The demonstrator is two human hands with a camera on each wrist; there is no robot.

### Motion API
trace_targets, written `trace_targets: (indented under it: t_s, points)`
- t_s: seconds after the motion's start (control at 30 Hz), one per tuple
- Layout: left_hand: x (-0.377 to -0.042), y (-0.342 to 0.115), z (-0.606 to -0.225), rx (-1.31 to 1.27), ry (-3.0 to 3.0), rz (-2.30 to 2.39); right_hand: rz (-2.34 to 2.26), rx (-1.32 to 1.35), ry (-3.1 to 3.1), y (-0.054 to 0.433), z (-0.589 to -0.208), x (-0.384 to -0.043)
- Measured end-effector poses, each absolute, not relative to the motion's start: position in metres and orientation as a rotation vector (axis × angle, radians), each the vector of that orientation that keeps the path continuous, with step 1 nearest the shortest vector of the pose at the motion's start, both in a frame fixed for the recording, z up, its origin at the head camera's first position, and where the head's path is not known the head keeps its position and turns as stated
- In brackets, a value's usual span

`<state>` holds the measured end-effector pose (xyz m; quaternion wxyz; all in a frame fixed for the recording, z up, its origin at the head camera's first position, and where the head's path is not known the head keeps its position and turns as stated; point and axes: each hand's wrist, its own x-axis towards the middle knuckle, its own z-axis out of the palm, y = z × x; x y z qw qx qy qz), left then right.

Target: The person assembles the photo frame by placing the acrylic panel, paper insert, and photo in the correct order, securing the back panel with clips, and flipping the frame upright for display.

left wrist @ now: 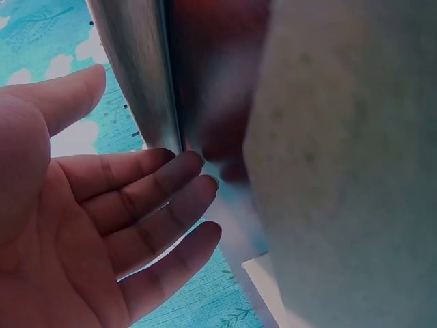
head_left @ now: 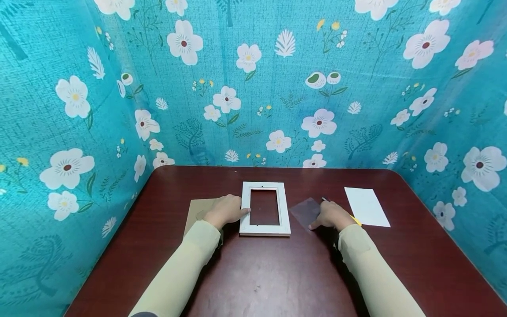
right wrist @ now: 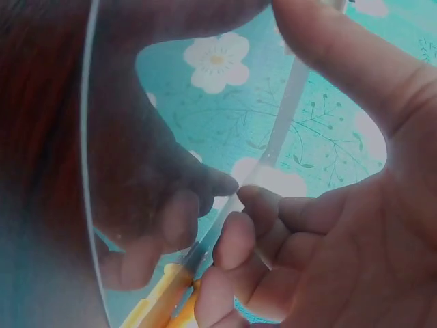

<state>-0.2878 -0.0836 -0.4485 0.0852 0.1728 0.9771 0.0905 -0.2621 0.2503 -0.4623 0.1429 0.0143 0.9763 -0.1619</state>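
Note:
A white picture frame [head_left: 283, 207] lies flat mid-table, its opening showing the dark tabletop. My left hand [head_left: 225, 211] is at its left side, thumb by the frame's edge. In the left wrist view, the fingers [left wrist: 164, 205] are fairly straight, with some tips at the frame's side [left wrist: 136, 68]. A tan board [head_left: 198, 207] lies partly under that hand. My right hand [head_left: 330, 215] touches a clear sheet [head_left: 304, 212], thumb and fingers apart. Their reflections meet the tips in the right wrist view. Beside those fingers is a yellow-handled tool [right wrist: 164, 294], mostly hidden.
A white rectangular sheet [head_left: 368, 207] lies at the right of the dark red table [head_left: 261, 273]. Blue flowered cloth [head_left: 253, 119] surrounds the table's back and sides.

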Motion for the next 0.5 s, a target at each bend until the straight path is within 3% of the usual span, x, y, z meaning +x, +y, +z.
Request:
trace_targets:
  t_s: [0.5]
  points:
    - [-0.2921,-0.0799,-0.4495,0.499,2.893,0.269,-0.395,0.204,2.838,0.2454,-0.4618,-0.2582]
